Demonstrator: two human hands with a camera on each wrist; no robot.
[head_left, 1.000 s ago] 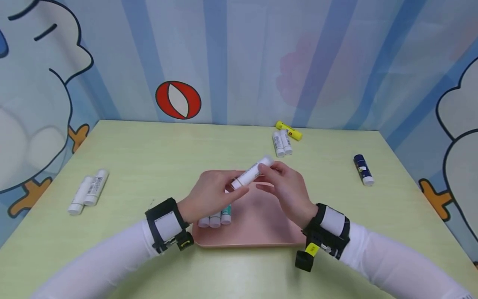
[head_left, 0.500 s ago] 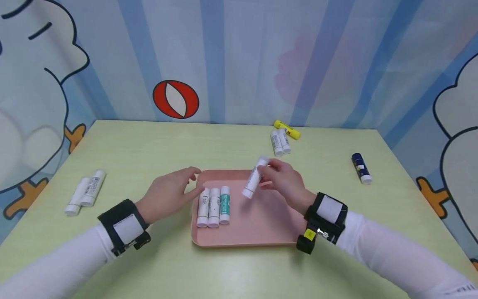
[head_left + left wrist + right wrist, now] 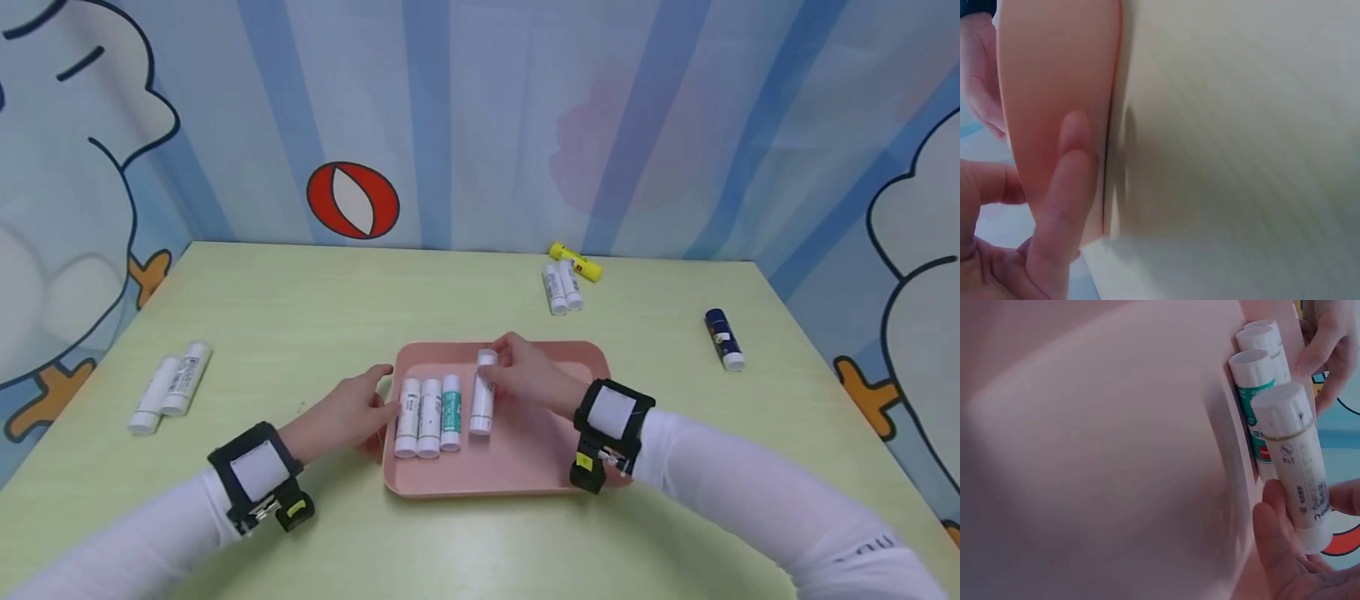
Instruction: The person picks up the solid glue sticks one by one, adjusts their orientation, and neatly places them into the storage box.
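In the head view my right hand (image 3: 528, 375) pinches the upper end of a white glue stick (image 3: 482, 404) over the pink tray (image 3: 517, 479). The right wrist view shows this glue stick (image 3: 1291, 462) between thumb and fingers, its printed label turned to the camera. To its left, two white glue sticks (image 3: 407, 421) and a green-labelled glue stick (image 3: 451, 412) lie side by side in the tray. My left hand (image 3: 341, 417) holds the tray's left rim, thumb at the edge; in the left wrist view its fingers (image 3: 1069, 200) lie along the outer wall.
Two white glue sticks (image 3: 168, 387) lie at the table's left. Toward the back are two white glue sticks (image 3: 562, 286) and a yellow tube (image 3: 576, 261). A dark blue glue stick (image 3: 724, 340) lies at the right. A printed curtain (image 3: 480, 125) stands behind the table.
My left hand has let go of the white glue stick and moved left to the tray's rim. My right hand has brought that glue stick left and down beside the green-labelled one.
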